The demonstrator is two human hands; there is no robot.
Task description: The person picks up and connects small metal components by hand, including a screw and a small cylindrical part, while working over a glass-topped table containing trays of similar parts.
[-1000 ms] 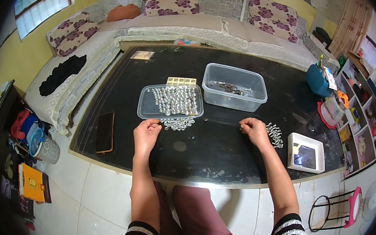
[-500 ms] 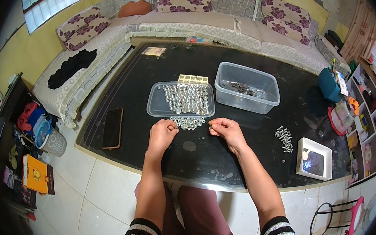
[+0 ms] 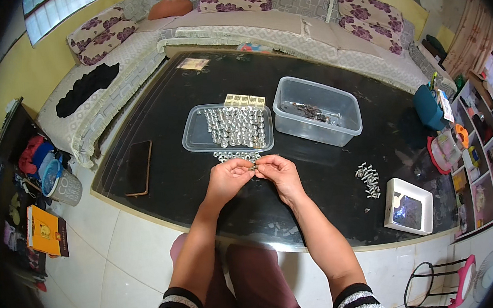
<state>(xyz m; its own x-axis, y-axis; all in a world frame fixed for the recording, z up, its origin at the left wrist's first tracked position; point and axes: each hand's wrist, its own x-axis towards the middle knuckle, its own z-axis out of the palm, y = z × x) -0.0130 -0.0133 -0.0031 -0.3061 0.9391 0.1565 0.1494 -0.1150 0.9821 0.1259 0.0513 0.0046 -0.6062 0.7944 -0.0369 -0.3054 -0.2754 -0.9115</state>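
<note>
My left hand [image 3: 228,181] and my right hand [image 3: 281,176] meet fingertip to fingertip over the near part of the table. Both are closed in a pinch around a small metal part [image 3: 253,167], mostly covered by the fingers; its exact kind cannot be made out. Just beyond them lies a pile of small shiny metal nuts [image 3: 236,155], partly hidden by my hands. Behind the pile is a shallow clear plastic lid [image 3: 194,136], with rows of small silver metal pieces [image 3: 237,126] standing on it.
Small beige blocks [image 3: 245,100] line the lid's far edge. A clear plastic tub [image 3: 315,130] with dark metal pieces stands to the right. Silver bolts [image 3: 368,179] lie near a white box [image 3: 388,221]. A phone [image 3: 139,169] rests at left on the black table [image 3: 166,108].
My hands have come together from apart, the left moving right and the right moving left. Their fingertips now meet at the small metal part. The whole view has shifted slightly.
</note>
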